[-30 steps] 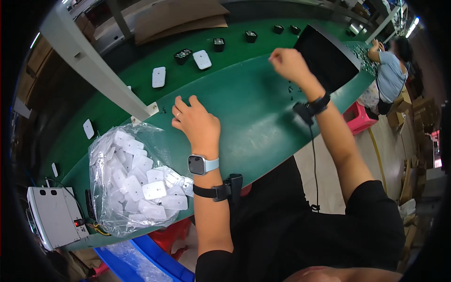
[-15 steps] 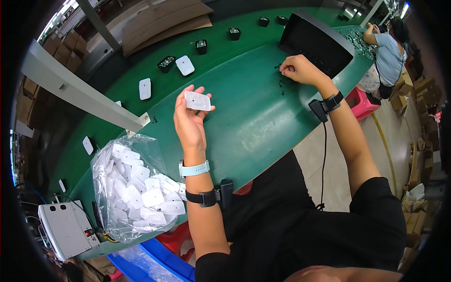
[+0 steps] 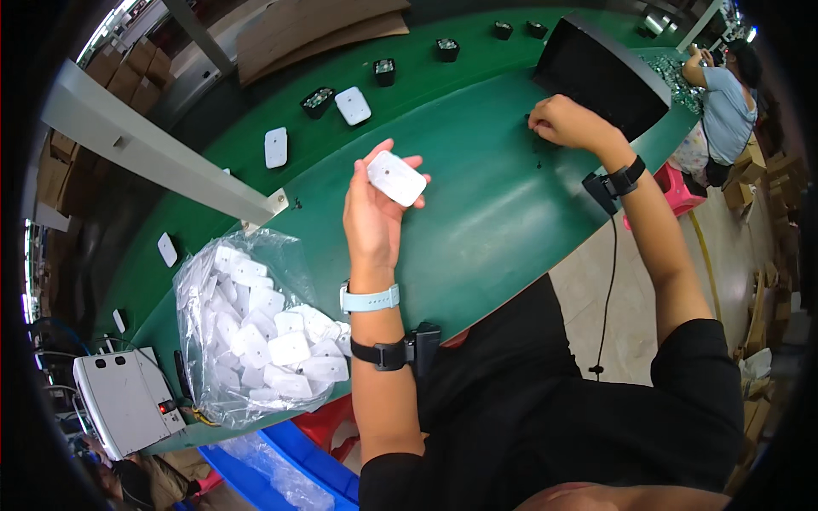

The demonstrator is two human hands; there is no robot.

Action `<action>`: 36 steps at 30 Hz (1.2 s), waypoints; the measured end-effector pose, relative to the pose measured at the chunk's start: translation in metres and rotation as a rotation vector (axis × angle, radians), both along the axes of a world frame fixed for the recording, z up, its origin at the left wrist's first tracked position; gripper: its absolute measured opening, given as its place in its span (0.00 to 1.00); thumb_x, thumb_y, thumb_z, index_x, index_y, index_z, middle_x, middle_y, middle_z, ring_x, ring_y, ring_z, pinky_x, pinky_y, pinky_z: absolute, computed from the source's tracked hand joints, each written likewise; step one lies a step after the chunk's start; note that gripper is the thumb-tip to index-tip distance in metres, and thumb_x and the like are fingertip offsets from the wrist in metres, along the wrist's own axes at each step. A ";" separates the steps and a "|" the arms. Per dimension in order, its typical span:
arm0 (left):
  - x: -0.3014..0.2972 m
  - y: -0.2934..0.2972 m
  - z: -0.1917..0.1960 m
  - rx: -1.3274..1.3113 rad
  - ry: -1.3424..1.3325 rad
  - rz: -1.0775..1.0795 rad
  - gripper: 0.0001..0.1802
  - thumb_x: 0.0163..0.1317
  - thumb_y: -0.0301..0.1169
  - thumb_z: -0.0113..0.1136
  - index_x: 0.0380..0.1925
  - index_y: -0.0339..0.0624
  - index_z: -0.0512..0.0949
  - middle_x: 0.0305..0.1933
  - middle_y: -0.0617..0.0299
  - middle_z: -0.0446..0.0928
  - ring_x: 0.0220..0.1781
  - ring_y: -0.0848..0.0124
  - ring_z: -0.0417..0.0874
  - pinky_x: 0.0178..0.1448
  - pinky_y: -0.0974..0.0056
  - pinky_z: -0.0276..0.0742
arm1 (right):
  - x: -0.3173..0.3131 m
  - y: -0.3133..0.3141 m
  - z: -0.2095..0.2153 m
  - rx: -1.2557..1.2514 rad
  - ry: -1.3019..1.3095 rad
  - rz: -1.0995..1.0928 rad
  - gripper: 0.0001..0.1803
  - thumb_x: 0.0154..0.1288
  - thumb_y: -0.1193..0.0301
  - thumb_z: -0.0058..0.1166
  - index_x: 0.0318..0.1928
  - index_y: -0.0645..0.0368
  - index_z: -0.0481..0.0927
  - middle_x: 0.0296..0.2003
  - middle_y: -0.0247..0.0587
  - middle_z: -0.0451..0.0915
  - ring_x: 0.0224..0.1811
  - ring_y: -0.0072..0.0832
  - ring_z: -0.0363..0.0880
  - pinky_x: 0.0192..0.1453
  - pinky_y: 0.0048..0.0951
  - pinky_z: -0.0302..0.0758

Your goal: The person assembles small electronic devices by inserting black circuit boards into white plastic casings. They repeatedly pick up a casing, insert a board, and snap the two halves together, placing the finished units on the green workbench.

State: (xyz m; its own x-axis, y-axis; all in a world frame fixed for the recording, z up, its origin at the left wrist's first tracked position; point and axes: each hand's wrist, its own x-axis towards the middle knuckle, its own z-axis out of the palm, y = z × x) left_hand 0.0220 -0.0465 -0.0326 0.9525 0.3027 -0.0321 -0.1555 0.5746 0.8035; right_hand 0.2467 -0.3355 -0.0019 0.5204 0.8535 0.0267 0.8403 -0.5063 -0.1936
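My left hand is raised over the green table, palm up, and holds a small white rounded plastic piece at its fingertips. To its lower left lies a clear plastic bag full of several more white pieces. My right hand reaches far across to the right, fingers pinched together at tiny dark parts on the table beside a black tray. Whether the fingers hold one of them is too small to tell.
Two white pieces and several small black boxes lie on the far green strip. A grey bar crosses the left side. A white box with a red light sits lower left, a blue bin below. Another person works at the upper right.
My left hand rose from the table near the bag with a white piece in it and lifted it higher. My right hand stayed at the small dark parts by the black tray.
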 end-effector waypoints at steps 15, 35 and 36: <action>0.002 -0.005 -0.001 0.029 0.019 -0.008 0.25 0.74 0.35 0.43 0.65 0.30 0.67 0.51 0.42 0.80 0.46 0.57 0.84 0.40 0.61 0.80 | -0.020 0.023 0.010 0.381 0.161 -0.082 0.06 0.58 0.80 0.55 0.35 0.70 0.81 0.31 0.42 0.82 0.33 0.27 0.82 0.40 0.28 0.80; 0.008 -0.016 -0.013 0.322 0.165 0.108 0.19 0.66 0.17 0.56 0.57 0.29 0.72 0.46 0.58 0.82 0.43 0.76 0.83 0.38 0.73 0.78 | -0.080 0.140 -0.025 0.644 0.501 0.241 0.06 0.69 0.73 0.57 0.38 0.64 0.78 0.33 0.40 0.78 0.33 0.34 0.76 0.38 0.32 0.74; 0.008 -0.017 -0.012 0.332 0.160 0.113 0.19 0.66 0.17 0.57 0.57 0.29 0.72 0.47 0.57 0.82 0.44 0.76 0.83 0.38 0.73 0.78 | -0.081 0.141 -0.024 0.657 0.480 0.245 0.06 0.68 0.73 0.57 0.38 0.64 0.78 0.33 0.41 0.78 0.33 0.36 0.76 0.39 0.33 0.74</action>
State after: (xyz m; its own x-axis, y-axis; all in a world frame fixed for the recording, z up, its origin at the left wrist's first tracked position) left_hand 0.0300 -0.0639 -0.0444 0.9034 0.4245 -0.0604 -0.0606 0.2657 0.9621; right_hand 0.1661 -0.1940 -0.0256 0.4044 0.8319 0.3798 0.6631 0.0193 -0.7483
